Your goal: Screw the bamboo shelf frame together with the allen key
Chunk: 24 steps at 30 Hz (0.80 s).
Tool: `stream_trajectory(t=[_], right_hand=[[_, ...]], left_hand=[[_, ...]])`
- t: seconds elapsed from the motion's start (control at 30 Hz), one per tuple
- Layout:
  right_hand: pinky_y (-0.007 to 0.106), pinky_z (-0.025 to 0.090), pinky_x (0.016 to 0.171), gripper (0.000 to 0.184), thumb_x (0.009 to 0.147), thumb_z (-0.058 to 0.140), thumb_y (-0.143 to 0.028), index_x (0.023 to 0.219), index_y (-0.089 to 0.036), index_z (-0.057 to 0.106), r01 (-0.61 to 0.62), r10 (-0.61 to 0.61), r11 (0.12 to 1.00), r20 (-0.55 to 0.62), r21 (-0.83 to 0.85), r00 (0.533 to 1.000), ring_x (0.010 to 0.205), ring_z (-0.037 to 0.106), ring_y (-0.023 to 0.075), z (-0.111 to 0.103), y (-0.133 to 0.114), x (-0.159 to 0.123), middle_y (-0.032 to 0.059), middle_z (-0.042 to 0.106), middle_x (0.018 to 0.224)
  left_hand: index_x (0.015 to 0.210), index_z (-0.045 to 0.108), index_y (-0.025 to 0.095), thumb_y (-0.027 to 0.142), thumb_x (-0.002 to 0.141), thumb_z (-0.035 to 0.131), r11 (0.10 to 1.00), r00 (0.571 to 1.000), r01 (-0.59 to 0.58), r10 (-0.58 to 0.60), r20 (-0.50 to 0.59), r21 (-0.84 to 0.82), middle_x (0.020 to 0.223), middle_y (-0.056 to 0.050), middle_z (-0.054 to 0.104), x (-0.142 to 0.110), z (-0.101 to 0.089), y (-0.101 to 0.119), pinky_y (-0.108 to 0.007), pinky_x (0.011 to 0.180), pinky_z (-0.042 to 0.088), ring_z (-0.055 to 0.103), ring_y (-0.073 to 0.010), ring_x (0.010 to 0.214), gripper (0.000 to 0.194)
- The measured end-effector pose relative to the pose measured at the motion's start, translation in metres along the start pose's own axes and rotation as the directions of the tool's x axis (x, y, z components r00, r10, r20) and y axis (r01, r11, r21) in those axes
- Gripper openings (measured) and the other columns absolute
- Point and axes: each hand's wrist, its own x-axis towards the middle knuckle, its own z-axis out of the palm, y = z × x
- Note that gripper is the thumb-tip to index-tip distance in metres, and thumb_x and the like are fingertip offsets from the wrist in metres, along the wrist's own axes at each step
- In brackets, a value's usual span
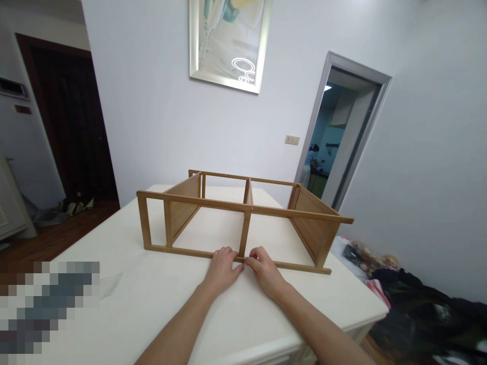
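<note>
A brown wooden shelf rack (205,202) lies on its side on the white table (160,299). Its slatted frame has panels at both ends and a narrower divider (245,233) in the middle. My left hand (222,268) is wrapped over the near bottom rail, just left of where the divider meets it. On the other side of that joint, my right hand (264,271) has its thumb and fingers pinched together against the rail. Whatever small thing sits between those fingertips is too small to make out.
Beyond the table is a white wall with a framed picture (193,40). A pile of dark clothes (414,299) lies to the right of the table. Through the doorway (323,106) another person (310,162) stands. A pixelated patch covers the lower left.
</note>
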Motion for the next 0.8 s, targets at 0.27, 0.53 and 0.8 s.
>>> stream_trajectory(t=[0.27,0.53,0.8], right_hand=[[0.029,0.044,0.067,0.012,0.093,0.051,-0.017,0.093,-0.021,0.063,-0.078,0.079,0.996,-0.029,0.034,0.996,0.08,0.051,0.0176,0.0026,0.0038,-0.0025,0.0039,0.054,0.09],[0.029,0.048,0.07,0.021,0.09,0.05,-0.007,0.098,-0.022,0.063,-0.049,0.058,0.992,-0.073,0.115,0.996,0.082,0.055,0.0173,0.0076,0.0061,-0.0003,0.0037,0.056,0.091],[0.03,0.05,0.071,0.017,0.089,0.054,-0.007,0.093,-0.022,0.06,-0.04,0.055,0.988,-0.092,0.151,0.994,0.083,0.057,0.0181,0.0095,0.0081,-0.0012,0.0036,0.056,0.089]], left_hand=[[0.104,0.068,0.018,0.035,0.086,0.062,1.0,1.0,0.0,0.0,-0.008,0.008,0.104,-0.008,0.067,0.0011,0.0009,0.0004,-0.039,0.094,0.04,0.059,-0.0265,0.104,0.026],[0.101,0.068,0.019,0.036,0.085,0.063,1.0,1.0,-0.001,0.001,-0.005,0.018,0.103,-0.007,0.067,0.0012,-0.0002,0.0011,-0.038,0.093,0.04,0.059,-0.0263,0.104,0.025],[0.103,0.069,0.02,0.039,0.086,0.062,0.999,1.0,0.022,-0.021,-0.006,0.039,0.103,-0.008,0.066,0.0001,-0.0018,0.0048,-0.038,0.093,0.039,0.059,-0.0264,0.103,0.027]])
